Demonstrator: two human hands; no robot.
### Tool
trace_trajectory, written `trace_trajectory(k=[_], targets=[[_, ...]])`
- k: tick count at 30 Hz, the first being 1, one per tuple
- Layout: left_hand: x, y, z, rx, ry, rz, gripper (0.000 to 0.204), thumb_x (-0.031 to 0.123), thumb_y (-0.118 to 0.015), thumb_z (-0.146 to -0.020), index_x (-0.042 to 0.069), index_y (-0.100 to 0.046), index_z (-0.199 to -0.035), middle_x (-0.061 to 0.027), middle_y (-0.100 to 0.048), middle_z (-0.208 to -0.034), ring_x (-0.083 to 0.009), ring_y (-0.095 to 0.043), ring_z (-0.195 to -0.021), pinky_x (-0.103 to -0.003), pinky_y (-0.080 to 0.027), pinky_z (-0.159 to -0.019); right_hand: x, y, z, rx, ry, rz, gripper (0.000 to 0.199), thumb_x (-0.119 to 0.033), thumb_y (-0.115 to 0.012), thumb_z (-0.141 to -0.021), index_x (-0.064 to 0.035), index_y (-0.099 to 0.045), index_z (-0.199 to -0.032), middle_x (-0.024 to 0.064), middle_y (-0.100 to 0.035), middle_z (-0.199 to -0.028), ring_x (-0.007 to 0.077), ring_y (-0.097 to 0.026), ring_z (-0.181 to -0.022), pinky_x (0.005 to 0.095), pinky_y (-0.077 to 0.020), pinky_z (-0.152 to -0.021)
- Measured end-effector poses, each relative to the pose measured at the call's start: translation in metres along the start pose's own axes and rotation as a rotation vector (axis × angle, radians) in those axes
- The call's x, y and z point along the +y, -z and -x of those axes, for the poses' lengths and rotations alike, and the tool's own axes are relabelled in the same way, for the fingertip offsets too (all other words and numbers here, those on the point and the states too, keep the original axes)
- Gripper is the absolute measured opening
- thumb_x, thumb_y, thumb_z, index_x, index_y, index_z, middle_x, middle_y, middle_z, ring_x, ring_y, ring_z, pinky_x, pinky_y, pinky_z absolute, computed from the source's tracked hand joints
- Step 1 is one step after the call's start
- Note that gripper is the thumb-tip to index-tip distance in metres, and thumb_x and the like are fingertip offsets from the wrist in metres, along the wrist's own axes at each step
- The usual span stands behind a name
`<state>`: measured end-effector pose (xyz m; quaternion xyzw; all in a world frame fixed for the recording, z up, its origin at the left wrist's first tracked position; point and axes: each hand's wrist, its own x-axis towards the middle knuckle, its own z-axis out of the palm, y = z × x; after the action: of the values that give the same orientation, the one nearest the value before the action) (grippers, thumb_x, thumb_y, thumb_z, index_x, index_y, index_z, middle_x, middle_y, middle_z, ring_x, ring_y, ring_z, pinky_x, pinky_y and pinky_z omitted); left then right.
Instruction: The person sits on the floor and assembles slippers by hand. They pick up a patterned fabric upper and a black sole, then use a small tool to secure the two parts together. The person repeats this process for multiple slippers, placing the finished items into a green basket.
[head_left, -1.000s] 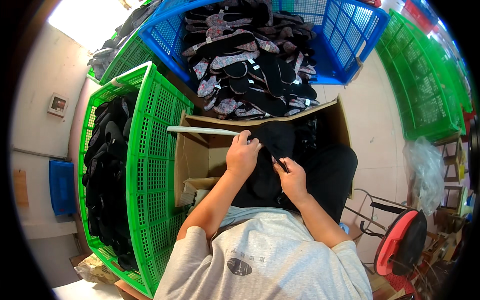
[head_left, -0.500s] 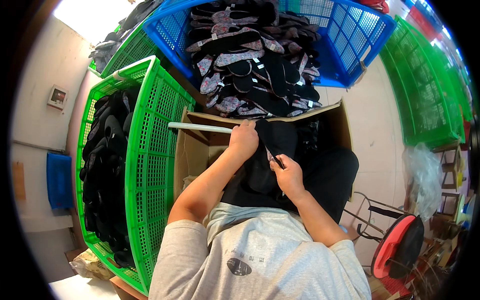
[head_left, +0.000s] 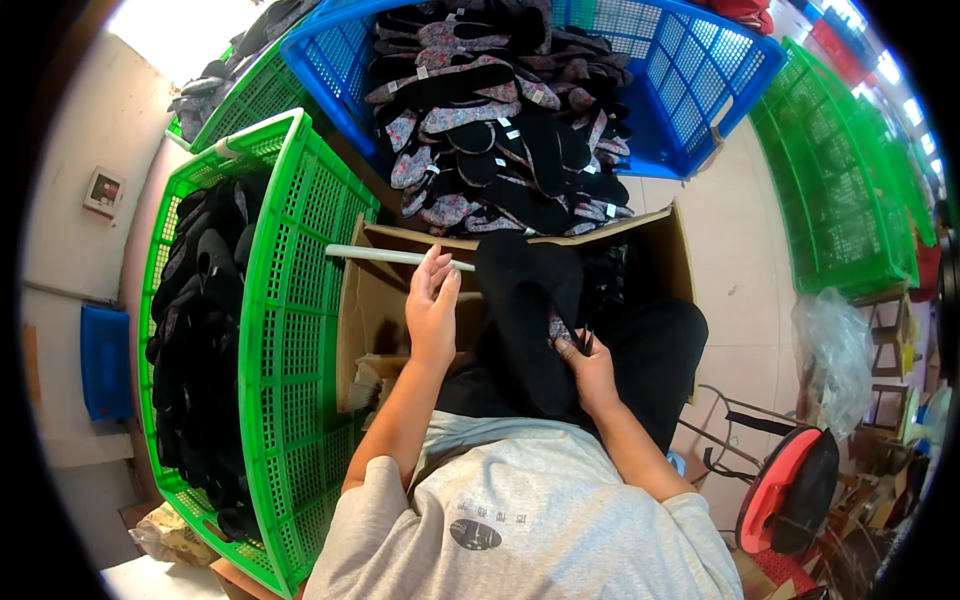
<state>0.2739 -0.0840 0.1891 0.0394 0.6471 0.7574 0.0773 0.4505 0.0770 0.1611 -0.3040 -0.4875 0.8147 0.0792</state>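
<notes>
A black cloth slipper (head_left: pixel 530 285) with a patterned lining lies over my lap, its sole side turned up. My right hand (head_left: pixel 592 375) is closed on its edge, where a bit of the lining shows between thumb and fingers. My left hand (head_left: pixel 432 310) is raised off the slipper, fingers stretched out and holding nothing. Beside those fingers runs a pale rod (head_left: pixel 375 254). Its right end meets the slipper; whether it goes inside is hidden.
An opened cardboard box (head_left: pixel 372 310) stands before my knees with dark items in it. Black slippers fill a green crate (head_left: pixel 300 330) on the left. Beyond, a blue crate (head_left: pixel 690 95) holds patterned slippers. A red-and-black seat (head_left: pixel 785 490) is at right.
My left hand has let go of the slipper near the rod, moved left and opened. The slipper lies flatter and more spread out, and my right hand has shifted slightly right and down with it.
</notes>
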Motion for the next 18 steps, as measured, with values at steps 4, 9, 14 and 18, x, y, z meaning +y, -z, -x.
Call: trace_trajectory(k=[4,9,14,18], targets=[[0.01,0.003,-0.004,-0.277,0.508,0.472,0.067,0.033,-0.064,-0.096,0.014,-0.033,-0.153,-0.006,-0.055,-0.134,-0.0187,-0.055,-0.116,-0.035,-0.044,-0.097,-0.009,0.001,0.005,-0.077,-0.008,-0.022,0.013,-0.013,-0.069,-0.094,-0.0033,-0.066,-0.102,-0.001,-0.067,-0.091,0.0075,-0.059,-0.081,0.0243,-0.0491,-0.078],[0.017,-0.017,-0.002,-0.385,0.512,0.583,0.068,0.038,-0.065,-0.094,0.017,-0.035,-0.151,-0.009,-0.056,-0.134,-0.0249,-0.053,-0.124,-0.044,-0.044,-0.105,0.006,0.014,0.003,-0.226,-0.026,0.108,0.012,-0.01,-0.066,-0.095,-0.0023,-0.066,-0.105,-0.0018,-0.067,-0.093,0.0065,-0.059,-0.082,0.0238,-0.0491,-0.078],[0.02,-0.027,0.002,-0.386,0.554,0.738,0.064,0.033,-0.064,-0.095,0.015,-0.037,-0.15,-0.0121,-0.057,-0.131,-0.0309,-0.054,-0.123,-0.047,-0.047,-0.103,0.004,0.014,0.009,-0.288,-0.104,0.028,0.014,-0.008,-0.064,-0.097,-0.0018,-0.065,-0.11,-0.0022,-0.067,-0.096,0.0063,-0.06,-0.084,0.0236,-0.0499,-0.079],[0.019,-0.029,0.001,-0.331,0.531,0.635,0.061,0.021,-0.064,-0.092,0.013,-0.039,-0.148,-0.0115,-0.063,-0.117,-0.0258,-0.061,-0.108,-0.043,-0.052,-0.094,0.0,0.016,0.008,-0.32,-0.19,0.023,0.017,-0.007,-0.061,-0.098,-0.0029,-0.065,-0.114,-0.0026,-0.067,-0.098,0.0057,-0.061,-0.086,0.0232,-0.0504,-0.079]])
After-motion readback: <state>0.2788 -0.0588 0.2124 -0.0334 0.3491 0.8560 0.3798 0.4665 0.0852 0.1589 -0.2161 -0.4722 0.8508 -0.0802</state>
